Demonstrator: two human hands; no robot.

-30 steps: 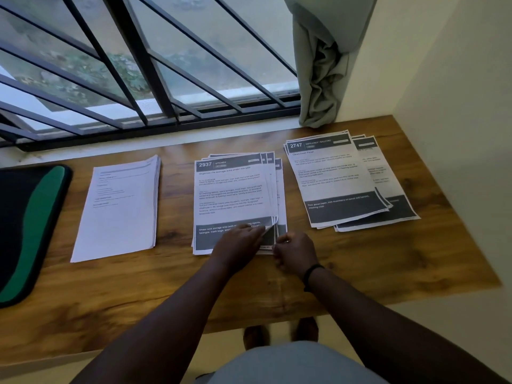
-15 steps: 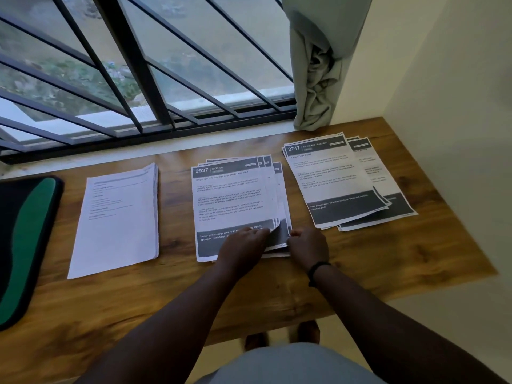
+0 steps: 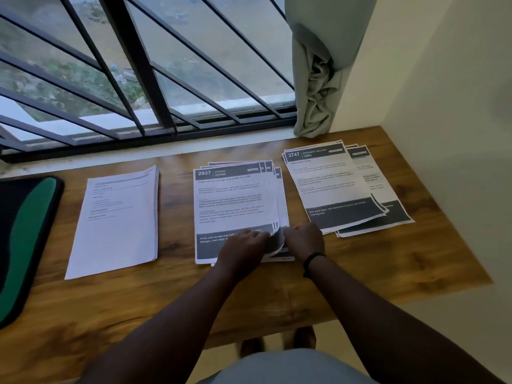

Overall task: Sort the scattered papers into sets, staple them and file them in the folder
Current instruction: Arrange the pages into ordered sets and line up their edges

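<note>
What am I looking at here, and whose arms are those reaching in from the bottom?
There is no machine here: the arms belong to a person who wears a camera on the head, so the single picture looks forward and down at their own hands. They stand at a wooden table under a barred window. Three piles of paper lie on it: a plain white stack on the left, a middle stack headed 2937 Kitchen, and a right stack headed 2747 Entrance / Balcony. A black and green folder lies at the far left. The left hand rests on the middle stack and lifts the near corner of its top sheets; the right hand is at that same corner, its exact grip hidden.
</note>
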